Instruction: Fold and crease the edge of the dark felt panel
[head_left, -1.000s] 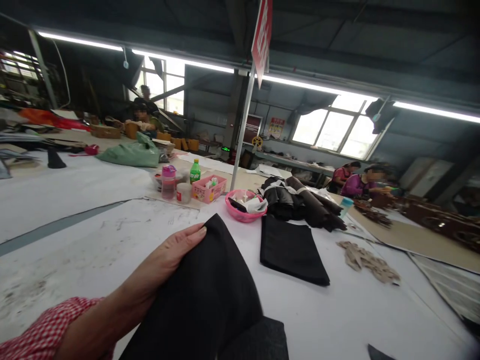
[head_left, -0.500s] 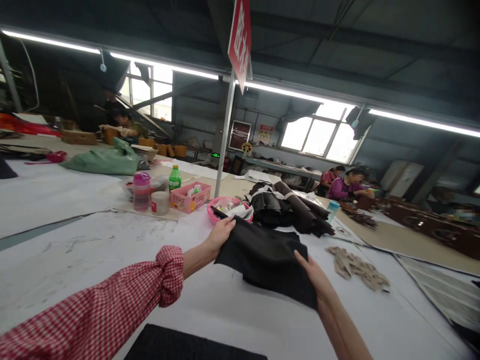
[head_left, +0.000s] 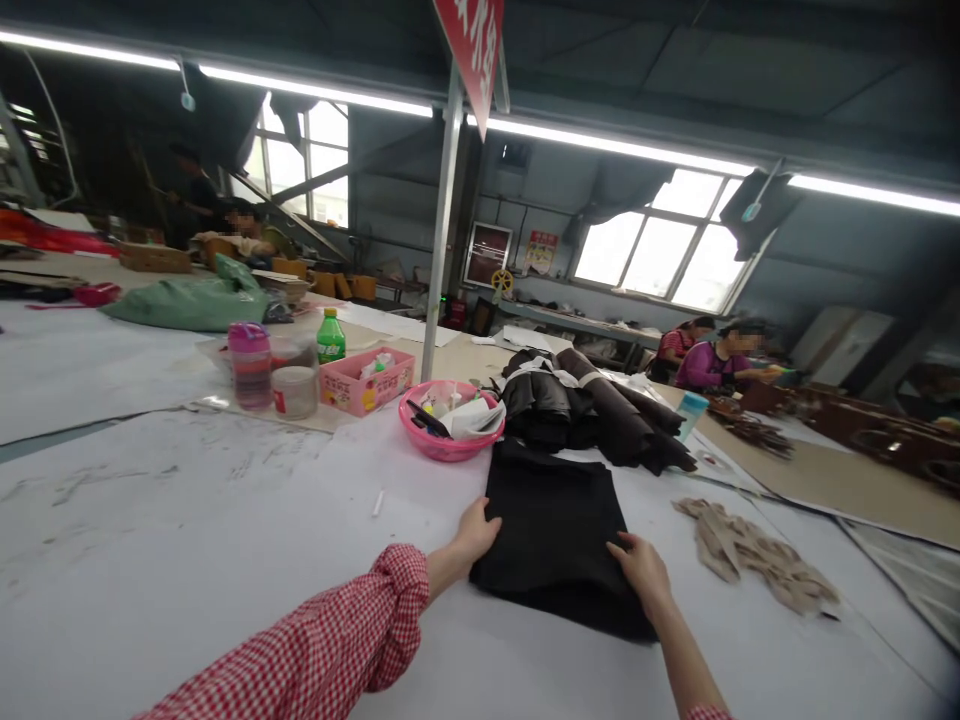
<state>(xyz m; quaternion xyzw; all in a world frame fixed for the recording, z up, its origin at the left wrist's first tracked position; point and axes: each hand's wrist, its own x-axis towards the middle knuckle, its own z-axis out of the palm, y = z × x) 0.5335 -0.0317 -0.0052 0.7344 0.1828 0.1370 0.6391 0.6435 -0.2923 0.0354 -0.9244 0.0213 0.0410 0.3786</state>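
Observation:
A small pile of black leather-like sheets (head_left: pixel 551 535) lies on the white-covered table in front of me, its edges nearly lined up. At its left edge, my left hand (head_left: pixel 478 530) is closed, with thumb and fingers pinching the side. My right hand (head_left: pixel 643 572) grips the opposite edge, fingertips resting on top of the black material. How many layers lie in the pile I cannot tell. Just beyond its far edge stands a pink basket (head_left: pixel 450 449) with papers and small tools inside.
Tied dark leather rolls (head_left: pixel 607 410) lie behind the pile. A crumpled beige cloth (head_left: pixel 757 555) is to the right. Farther left stand a pink box (head_left: pixel 364 385), a green bottle (head_left: pixel 331 337) and a purple-lidded jar (head_left: pixel 250 368). A metal post (head_left: pixel 442 220) rises mid-table. Other people sit farther back.
The black sheet held up between my hands has come down flat onto the table. Both hands have moved lower, and the view has shifted, leaving the dark piece at the bottom out of sight.

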